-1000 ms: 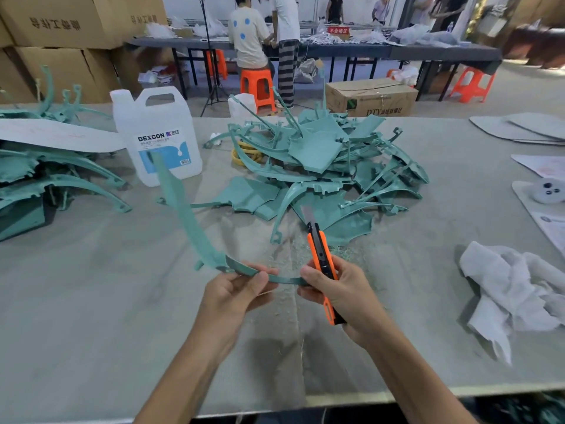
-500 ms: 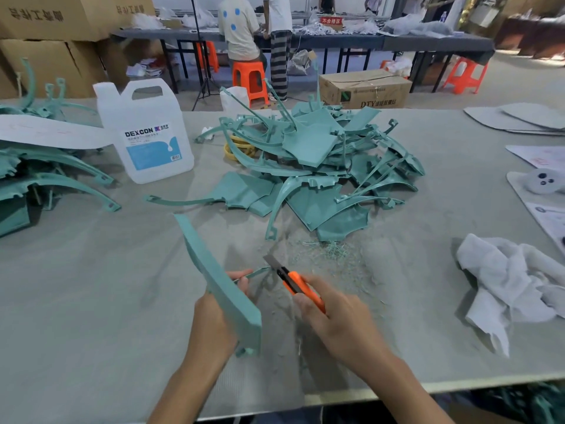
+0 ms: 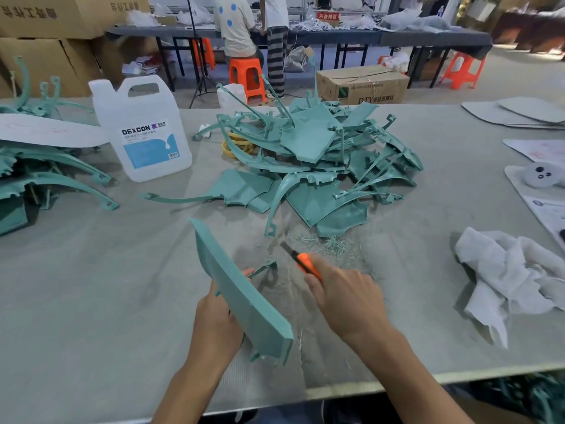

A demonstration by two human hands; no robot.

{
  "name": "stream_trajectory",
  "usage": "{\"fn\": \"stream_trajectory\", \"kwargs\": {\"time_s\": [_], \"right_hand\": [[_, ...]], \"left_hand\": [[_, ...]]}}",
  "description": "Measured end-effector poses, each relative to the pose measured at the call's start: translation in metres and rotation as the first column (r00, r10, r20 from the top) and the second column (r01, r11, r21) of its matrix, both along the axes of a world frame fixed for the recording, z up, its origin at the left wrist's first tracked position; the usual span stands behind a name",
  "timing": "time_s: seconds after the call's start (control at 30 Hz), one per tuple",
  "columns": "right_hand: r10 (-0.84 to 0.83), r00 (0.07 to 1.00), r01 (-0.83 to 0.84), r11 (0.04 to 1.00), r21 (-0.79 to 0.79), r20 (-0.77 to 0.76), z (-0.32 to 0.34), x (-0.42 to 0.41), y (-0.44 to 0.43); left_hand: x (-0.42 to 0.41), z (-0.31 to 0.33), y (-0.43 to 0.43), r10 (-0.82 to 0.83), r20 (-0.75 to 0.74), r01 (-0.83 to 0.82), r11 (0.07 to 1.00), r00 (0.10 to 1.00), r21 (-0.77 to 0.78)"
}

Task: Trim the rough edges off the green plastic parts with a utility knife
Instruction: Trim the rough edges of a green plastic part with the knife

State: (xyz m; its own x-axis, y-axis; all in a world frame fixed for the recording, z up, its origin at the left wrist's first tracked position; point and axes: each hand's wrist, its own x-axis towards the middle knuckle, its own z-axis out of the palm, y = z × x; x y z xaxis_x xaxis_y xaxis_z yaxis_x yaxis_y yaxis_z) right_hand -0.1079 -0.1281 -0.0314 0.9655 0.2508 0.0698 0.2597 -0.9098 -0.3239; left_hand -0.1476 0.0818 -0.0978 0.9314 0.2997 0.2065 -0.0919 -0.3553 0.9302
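Left hand (image 3: 218, 325): grasping a green part (image 3: 244, 301), fingers curled behind it. The part stands on edge, tilted, and its far tip rises beyond the hand. Right hand (image 3: 345, 301): clenched round the orange knife (image 3: 301, 261), with the blade out and pointing away from me, toward the left. Blade and part are apart. A thin tab (image 3: 265, 267) of the part juts out between my two hands. Green shavings (image 3: 330, 246) lie on the table (image 3: 91, 286) just beyond the right hand. The pile (image 3: 315, 166) of parts sits farther beyond both hands. A white cloth (image 3: 513, 283) lies well right of the right hand. A jug (image 3: 143, 130) stands far beyond the left hand, to its left.
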Motion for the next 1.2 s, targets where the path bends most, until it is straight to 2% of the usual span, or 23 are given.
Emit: {"fn": "stream_trajectory", "kwargs": {"time_s": [0.07, 0.17, 0.23, 0.37, 0.5, 0.57, 0.7, 0.83, 1.2], "right_hand": [[-0.018, 1.000, 0.020, 0.997, 0.073, -0.024, -0.001, 0.001, -0.008], [0.054, 0.996, -0.038, 0.979, 0.201, -0.075, -0.005, -0.010, -0.005], [0.082, 0.992, -0.064, 0.980, 0.190, -0.094, -0.013, -0.015, 0.000], [0.026, 0.995, -0.010, 0.986, 0.164, -0.095, -0.024, -0.011, 0.003], [-0.037, 0.997, 0.048, 0.984, 0.174, -0.065, -0.022, -0.004, -0.001], [-0.010, 0.998, 0.021, 0.983, 0.184, -0.063, -0.020, -0.005, 0.000], [-0.014, 0.991, 0.025, 0.996, 0.086, -0.130, -0.019, -0.002, 0.002], [0.005, 0.994, 0.011, 0.990, 0.142, -0.112, -0.015, -0.005, 0.003], [0.009, 0.978, 0.011, 0.996, 0.093, -0.208, -0.012, -0.008, 0.012]], "left_hand": [[0.001, 0.001, 0.002, 0.040, 0.008, -0.041, 0.998, 0.999, 0.054], [0.003, 0.002, 0.002, 0.073, 0.023, -0.075, 0.993, 0.997, 0.093], [0.001, 0.003, 0.001, 0.085, 0.017, -0.086, 0.989, 0.996, 0.119], [-0.001, 0.005, 0.001, 0.070, 0.030, -0.074, 0.988, 0.997, 0.134], [0.000, 0.006, 0.000, 0.074, 0.046, -0.077, 0.995, 0.996, 0.060], [0.001, 0.006, 0.001, 0.085, 0.043, -0.088, 0.994, 0.995, 0.072], [-0.001, 0.005, 0.001, 0.069, 0.015, -0.070, 0.994, 0.998, 0.080], [-0.001, 0.008, -0.001, 0.074, 0.013, -0.075, 0.993, 0.997, 0.088], [0.001, 0.008, -0.004, 0.144, -0.046, -0.140, 0.987, 0.989, 0.084]]}}
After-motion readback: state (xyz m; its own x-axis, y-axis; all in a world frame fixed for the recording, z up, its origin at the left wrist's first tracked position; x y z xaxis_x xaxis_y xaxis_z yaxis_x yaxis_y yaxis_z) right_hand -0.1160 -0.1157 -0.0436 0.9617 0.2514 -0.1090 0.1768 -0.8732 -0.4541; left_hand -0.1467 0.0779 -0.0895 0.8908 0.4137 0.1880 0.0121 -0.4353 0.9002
